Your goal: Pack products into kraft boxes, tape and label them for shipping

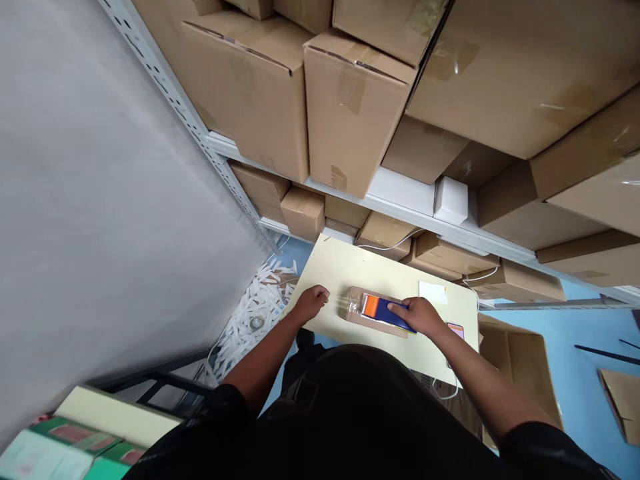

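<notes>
Right hand (423,315) is down on the blue and orange packet (383,310), fingers curled over its right end and pressing it flat; it reads as a grasp on the packet, though the fingertips are small at this range. The packet lies on a brown cardboard piece (373,323) with a clear plastic end (354,305) showing at its left, all of it on the pale yellow table (345,273), about mid-table. The packet's long axis runs left to right with a slight tilt, orange end toward the left, blue end under the right hand. Left hand (311,303) sits just left of the clear end, near it but not touching, fingers loosely curled, palm down on the tabletop, holding nothing as far as can be seen. So the right hand is on the thing and the left is the free one, with the packet lying to its right. Both forearms come in from the near edge, elbows wide, angling toward each other over the table. Further right on the table, a white card (433,292) and a phone (455,330) near the edge. Left of the table, a heap of white paper strips (255,307) on the floor. Beyond, a shelf rack (400,200) stacked with cardboard boxes (350,100).
</notes>
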Demonstrator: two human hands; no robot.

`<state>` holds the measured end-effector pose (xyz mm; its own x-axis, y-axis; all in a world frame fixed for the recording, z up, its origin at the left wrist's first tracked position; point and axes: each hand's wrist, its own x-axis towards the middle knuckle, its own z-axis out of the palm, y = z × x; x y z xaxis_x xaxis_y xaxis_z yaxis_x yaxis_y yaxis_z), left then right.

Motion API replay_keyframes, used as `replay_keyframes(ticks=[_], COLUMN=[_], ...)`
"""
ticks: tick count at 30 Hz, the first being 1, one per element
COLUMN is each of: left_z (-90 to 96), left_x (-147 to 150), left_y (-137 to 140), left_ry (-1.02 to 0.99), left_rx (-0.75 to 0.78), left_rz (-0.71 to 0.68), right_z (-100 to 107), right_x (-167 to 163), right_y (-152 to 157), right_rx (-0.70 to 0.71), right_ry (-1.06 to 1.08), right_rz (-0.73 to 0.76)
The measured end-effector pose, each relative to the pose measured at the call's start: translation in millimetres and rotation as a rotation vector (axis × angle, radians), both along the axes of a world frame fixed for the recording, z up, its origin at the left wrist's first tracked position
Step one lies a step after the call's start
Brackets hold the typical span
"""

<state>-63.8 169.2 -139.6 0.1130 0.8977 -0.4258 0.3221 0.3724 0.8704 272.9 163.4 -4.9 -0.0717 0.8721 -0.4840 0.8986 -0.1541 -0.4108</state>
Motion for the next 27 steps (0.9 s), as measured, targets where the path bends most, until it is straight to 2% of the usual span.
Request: replay_keyframes(ticks=[2, 5, 8, 11, 15, 19, 21, 23, 27], left_z=[-16.6, -34.6, -44.3, -46.7, -31.4, -0.3, 10.7, 15.1, 12.7], left_x=[4.2, 29.5, 56.3, 65.4, 46.5, 35.2, 43.5, 55.5, 66.4], left_y=[-7.1, -13.3, -15.4, -15.2, -8.8, -2.1, -2.4, -4.7, -7.4], left_ry=[0.071, 0.137, 0.156, 0.166, 0.225, 0.257, 0.318, 0.412, 0.542], left_rx=[0.060, 0.135, 0.164, 0.181, 0.262, 0.588, 0.658, 0.657, 0.719], left_rz=[-0.014, 0.007, 0.018, -0.019, -0.095, -0.504, -0.644, -0.690, -0.715], right_z=[-0.6, -3.2, -5.6, -6.2, -3.3, 1.2, 2.7, 3.6, 4.4], right_x=[0.3, -1.7, -4.7, -8.1, -11.9, -13.3, -14.3, -15.6, -16.3], right_y=[-1.8, -3.7, -3.7, -3.2, -2.7, -1.4, -0.4, 1.0, 4.2], right_rx=[0.004, 0.024, 0.022, 0.020, 0.007, -0.018, -0.021, -0.024, -0.025], right_ry=[-0.023, -0.053, -0.067, -0.092, -0.131, -0.148, -0.164, -0.187, -0.209], right_rz=[0.031, 0.042, 0.032, 0.033, 0.031, 0.046, 0.056, 0.067, 0.115])
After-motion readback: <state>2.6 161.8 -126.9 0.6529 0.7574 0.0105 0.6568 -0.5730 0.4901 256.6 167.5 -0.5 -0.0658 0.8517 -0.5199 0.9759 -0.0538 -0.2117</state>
